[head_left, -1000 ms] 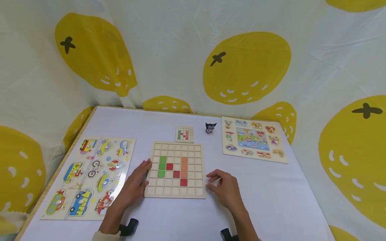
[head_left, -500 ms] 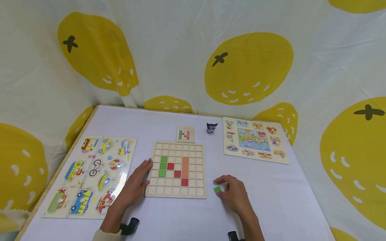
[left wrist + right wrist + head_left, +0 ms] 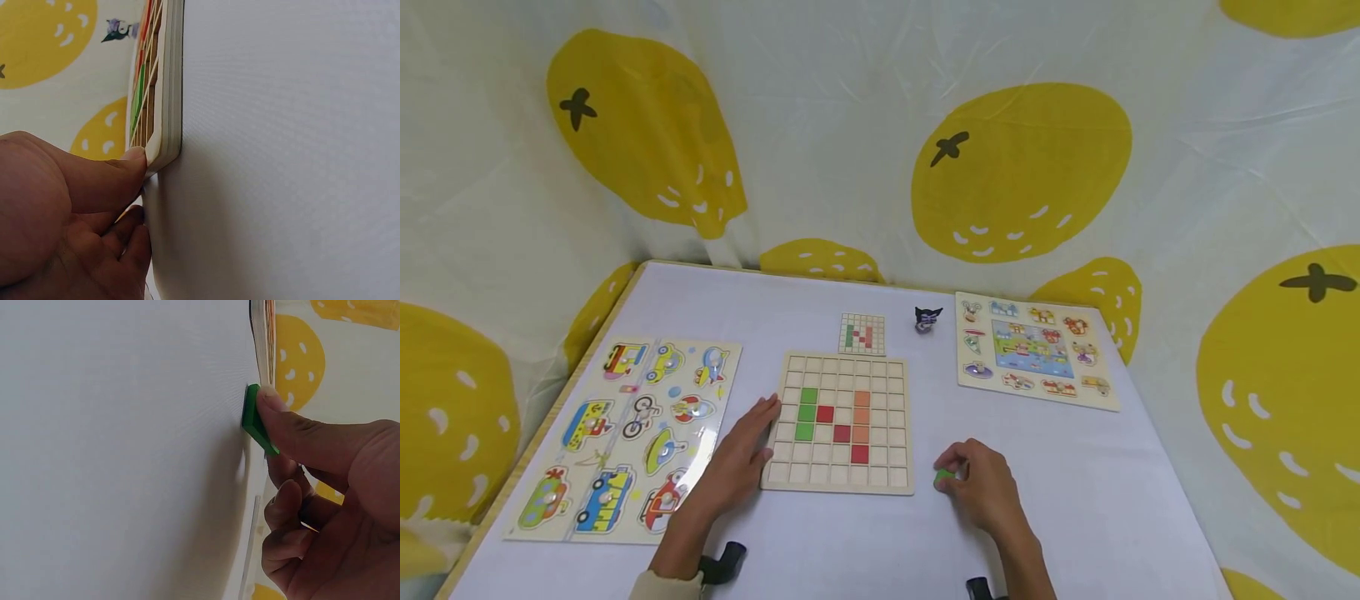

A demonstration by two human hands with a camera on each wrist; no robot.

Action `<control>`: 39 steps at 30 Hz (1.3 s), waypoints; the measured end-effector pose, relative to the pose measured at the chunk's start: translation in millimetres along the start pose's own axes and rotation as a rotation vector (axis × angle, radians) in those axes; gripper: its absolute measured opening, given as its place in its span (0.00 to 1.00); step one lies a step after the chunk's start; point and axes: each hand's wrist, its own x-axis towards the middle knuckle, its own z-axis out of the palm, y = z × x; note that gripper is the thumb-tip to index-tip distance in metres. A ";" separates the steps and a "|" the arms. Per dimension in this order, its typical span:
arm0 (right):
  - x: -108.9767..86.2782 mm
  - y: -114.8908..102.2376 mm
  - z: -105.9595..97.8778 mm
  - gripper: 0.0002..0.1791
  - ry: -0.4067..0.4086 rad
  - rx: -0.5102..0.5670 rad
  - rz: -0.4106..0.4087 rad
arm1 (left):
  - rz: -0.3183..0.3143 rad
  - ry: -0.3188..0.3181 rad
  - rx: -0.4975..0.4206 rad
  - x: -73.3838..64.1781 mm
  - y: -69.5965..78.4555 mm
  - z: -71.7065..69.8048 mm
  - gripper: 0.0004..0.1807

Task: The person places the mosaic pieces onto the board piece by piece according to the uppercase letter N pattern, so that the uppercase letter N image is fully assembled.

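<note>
A wooden grid board (image 3: 880, 477) lies flat in the middle of the table, with green, red and orange square tiles set in some of its cells. Along its left edge rests my left hand (image 3: 735, 467), fingers extended; in the left wrist view the thumb (image 3: 112, 178) touches the board's near corner. Right of the board, my right hand (image 3: 988, 483) pinches a small green square tile (image 3: 943, 476) at the table surface. Its thumb lies on the green tile (image 3: 254, 422) in the right wrist view, while the other fingers are partly curled behind.
A small pattern card (image 3: 862, 335) lies just behind the board, with a dark figurine (image 3: 927, 319) to its right. A vehicle puzzle (image 3: 625, 442) stretches along the left side. Another picture puzzle (image 3: 1037, 350) sits at the back right. Patterned cloth hangs behind the table.
My right hand has moved a little right and nearer, away from the board's edge. A green tile has come into sight, and finger and thumb have closed on it. The left hand stays put.
</note>
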 end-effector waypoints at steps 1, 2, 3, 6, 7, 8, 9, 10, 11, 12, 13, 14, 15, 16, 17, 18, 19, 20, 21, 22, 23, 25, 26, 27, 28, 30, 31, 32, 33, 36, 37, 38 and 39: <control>-0.1 -0.2 -0.1 0.15 0.006 -0.001 0.006 | 0.001 -0.001 0.001 -0.3 0.1 -0.1 0.41; 0.0 -0.2 0.0 0.15 0.012 0.003 0.011 | 0.001 0.001 0.003 -0.5 0.2 0.0 0.41; 0.1 -0.7 0.0 0.15 0.021 0.010 0.013 | 0.000 -0.001 0.006 -0.7 0.1 0.1 0.41; 1.0 -3.4 0.9 0.15 0.050 0.038 0.000 | 0.005 0.003 0.005 -1.0 0.0 0.2 0.41; 1.6 -4.7 1.7 0.14 0.058 0.051 -0.004 | 0.008 0.006 0.005 -1.0 0.2 0.2 0.41; 2.2 -6.3 2.7 0.14 0.066 0.064 -0.010 | 0.013 0.011 0.005 -0.9 0.2 0.2 0.41; 2.7 -8.4 3.8 0.14 0.074 0.076 -0.015 | 0.016 0.013 0.004 -0.7 0.3 0.2 0.41; 3.1 -10.5 5.2 0.14 0.078 0.086 -0.018 | 0.018 0.015 0.002 -0.5 0.5 0.0 0.41; 3.4 -13.0 6.7 0.14 0.080 0.095 -0.019 | 0.018 0.015 -0.001 -0.4 0.6 -0.2 0.41; 3.6 -15.5 8.2 0.13 0.080 0.105 -0.021 | 0.016 0.013 -0.003 -0.3 1.0 -0.4 0.41; 4.0 -18.2 10.1 0.13 0.079 0.115 -0.021 | 0.016 0.011 -0.003 -0.1 1.2 -0.6 0.41; 4.1 -21.2 11.6 0.13 0.077 0.125 -0.023 | 0.013 0.008 -0.004 0.0 1.6 -0.8 0.41; 4.3 -24.5 13.3 0.13 0.075 0.135 -0.026 | 0.010 0.005 -0.006 0.1 1.7 -0.9 0.41; 4.4 -27.8 15.1 0.13 0.072 0.144 -0.031 | 0.009 0.003 -0.007 0.1 1.9 -1.0 0.41; 4.5 -31.4 16.9 0.12 0.069 0.153 -0.035 | 0.007 0.001 -0.009 0.1 2.0 -1.1 0.41; 4.6 -34.7 18.8 0.12 0.066 0.161 -0.040 | 0.007 0.001 -0.010 0.1 2.1 -1.2 0.41; 4.6 -38.2 20.6 0.12 0.064 0.170 -0.047 | 0.008 0.001 -0.009 0.0 2.2 -1.5 0.41; 4.7 -41.6 22.4 0.12 0.062 0.177 -0.056 | 0.009 0.002 -0.009 -0.2 2.2 -1.7 0.41; 4.8 -44.9 24.5 0.12 0.059 0.183 -0.064 | 0.010 0.003 -0.009 -0.3 2.0 -1.8 0.41; 4.9 -48.1 26.5 0.12 0.053 0.188 -0.072 | 0.012 0.002 -0.009 -0.4 1.9 -2.0 0.41; 4.7 -51.3 28.2 0.12 0.045 0.194 -0.079 | 0.014 0.002 -0.010 -0.6 1.8 -2.2 0.41; 5.5 -57.2 32.2 0.12 0.032 0.206 -0.095 | 0.019 0.004 -0.009 -0.6 1.8 -2.7 0.41; 6.2 -60.3 34.1 0.12 0.025 0.211 -0.102 | 0.021 0.007 -0.009 -0.5 1.6 -2.8 0.41; 6.9 -63.3 36.2 0.11 0.018 0.215 -0.107 | 0.022 0.010 -0.011 -0.4 1.6 -3.0 0.41; 7.5 -66.3 38.3 0.11 0.011 0.217 -0.111 | 0.024 0.014 -0.012 -0.3 1.8 -3.1 0.41; 8.7 -71.9 42.3 0.11 -0.001 0.224 -0.123 | 0.024 0.020 -0.009 -0.2 1.5 -2.8 0.41; 9.2 -74.8 44.3 0.11 -0.007 0.226 -0.128 | 0.021 0.021 -0.009 -0.1 1.3 -2.4 0.41; 9.5 -77.6 46.2 0.11 -0.013 0.226 -0.131 | 0.019 0.019 -0.008 0.1 0.8 -1.9 0.41; 9.9 -80.4 48.2 0.11 -0.020 0.226 -0.135 | 0.016 0.016 -0.009 0.3 0.7 -1.5 0.41; 11.3 -89.7 54.2 0.11 -0.037 0.230 -0.148 | 0.002 0.006 -0.012 0.7 0.1 -0.3 0.41; 12.1 -93.0 56.7 0.11 -0.042 0.224 -0.148 | 0.000 0.004 -0.011 0.8 0.0 -0.2 0.41; 13.1 -96.7 59.1 0.11 -0.048 0.222 -0.149 | 0.000 0.004 -0.012 0.8 0.0 -0.2 0.41; 14.0 -100.6 61.8 0.10 -0.053 0.217 -0.151 | -0.001 0.006 -0.012 0.7 0.3 -0.5 0.41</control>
